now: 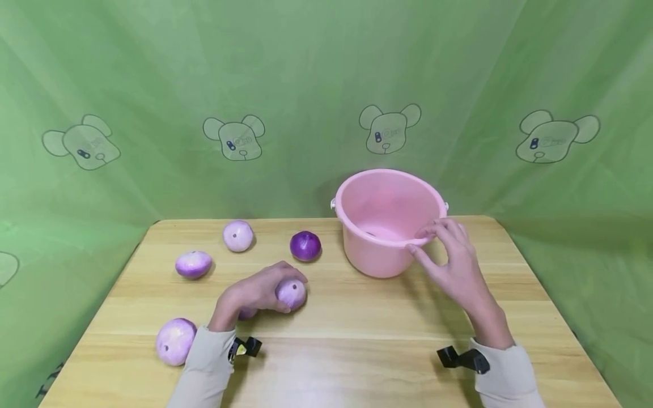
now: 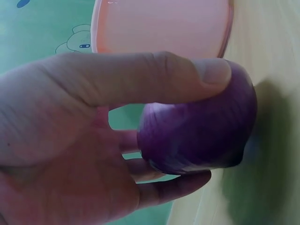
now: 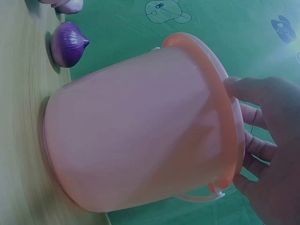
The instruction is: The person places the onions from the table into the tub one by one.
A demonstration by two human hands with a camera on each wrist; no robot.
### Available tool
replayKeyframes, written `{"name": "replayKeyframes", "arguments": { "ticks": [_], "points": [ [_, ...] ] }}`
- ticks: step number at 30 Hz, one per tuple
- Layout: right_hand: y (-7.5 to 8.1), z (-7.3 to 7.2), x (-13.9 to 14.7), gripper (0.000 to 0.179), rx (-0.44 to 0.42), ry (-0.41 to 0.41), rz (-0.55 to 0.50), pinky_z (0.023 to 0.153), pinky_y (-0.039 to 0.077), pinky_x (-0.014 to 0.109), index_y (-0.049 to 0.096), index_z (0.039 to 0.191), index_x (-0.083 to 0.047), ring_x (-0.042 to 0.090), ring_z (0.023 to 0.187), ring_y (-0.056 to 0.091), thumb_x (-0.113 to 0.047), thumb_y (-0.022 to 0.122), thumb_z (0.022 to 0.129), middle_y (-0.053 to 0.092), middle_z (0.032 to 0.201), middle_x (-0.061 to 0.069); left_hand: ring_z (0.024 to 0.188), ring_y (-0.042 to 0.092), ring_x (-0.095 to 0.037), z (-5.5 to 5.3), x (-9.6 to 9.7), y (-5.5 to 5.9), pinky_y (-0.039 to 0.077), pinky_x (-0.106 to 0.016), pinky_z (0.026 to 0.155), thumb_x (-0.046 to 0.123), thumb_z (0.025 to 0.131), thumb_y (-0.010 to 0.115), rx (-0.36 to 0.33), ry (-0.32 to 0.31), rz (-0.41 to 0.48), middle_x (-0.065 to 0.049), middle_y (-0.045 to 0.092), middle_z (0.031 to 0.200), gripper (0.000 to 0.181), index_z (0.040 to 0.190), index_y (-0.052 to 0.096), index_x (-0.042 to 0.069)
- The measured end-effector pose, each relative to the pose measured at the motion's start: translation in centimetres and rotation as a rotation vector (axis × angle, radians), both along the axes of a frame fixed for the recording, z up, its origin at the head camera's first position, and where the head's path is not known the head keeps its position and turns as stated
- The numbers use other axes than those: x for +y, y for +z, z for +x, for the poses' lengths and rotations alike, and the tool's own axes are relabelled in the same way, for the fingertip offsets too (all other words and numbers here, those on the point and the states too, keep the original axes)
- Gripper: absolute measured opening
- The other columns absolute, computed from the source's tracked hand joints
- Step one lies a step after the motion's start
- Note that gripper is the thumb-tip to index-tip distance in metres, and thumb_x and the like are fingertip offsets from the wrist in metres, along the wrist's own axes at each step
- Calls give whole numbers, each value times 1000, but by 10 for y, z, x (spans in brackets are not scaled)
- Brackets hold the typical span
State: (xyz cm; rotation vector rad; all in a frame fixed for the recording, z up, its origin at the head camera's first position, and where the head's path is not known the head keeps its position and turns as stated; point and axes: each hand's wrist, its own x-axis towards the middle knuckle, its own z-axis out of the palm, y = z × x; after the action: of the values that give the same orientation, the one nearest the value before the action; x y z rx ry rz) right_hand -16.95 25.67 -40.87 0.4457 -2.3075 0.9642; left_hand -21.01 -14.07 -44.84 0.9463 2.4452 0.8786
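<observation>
In the head view my left hand grips a purple onion between thumb and fingers, low over the table. The left wrist view shows the same onion with the thumb across its side and a shadow beside it. My right hand holds the near right rim of a pink bucket, thumb outside and fingers over the edge. The bucket stands upright; a small dark mark shows on its floor. Another onion is mostly hidden beneath my left hand. A dark purple onion sits left of the bucket.
More onions lie on the left of the wooden table: a pale one at the back, one farther left, and a larger one by my left sleeve. A green curtain with bear faces surrounds the table.
</observation>
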Motion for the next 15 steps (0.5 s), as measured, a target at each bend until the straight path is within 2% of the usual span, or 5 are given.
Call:
{"name": "replayKeyframes", "arguments": {
  "ticks": [8,15],
  "points": [
    [-1,0,-2,28,10,7,1,98,39,52,70,103,-6,26,114,48,-5,86,80,60,109,8,116,58,-32,2,-1,1,52,-51,99,2,77,85,46,-11,37,-13,56,132,62,134,63,8],
    [0,0,-1,29,14,3,-2,99,39,53,70,104,-7,26,115,48,-4,86,80,60,109,7,116,58,-32,2,0,3,53,-51,97,4,78,84,80,-1,75,-14,54,135,63,136,62,9]
  ]
}}
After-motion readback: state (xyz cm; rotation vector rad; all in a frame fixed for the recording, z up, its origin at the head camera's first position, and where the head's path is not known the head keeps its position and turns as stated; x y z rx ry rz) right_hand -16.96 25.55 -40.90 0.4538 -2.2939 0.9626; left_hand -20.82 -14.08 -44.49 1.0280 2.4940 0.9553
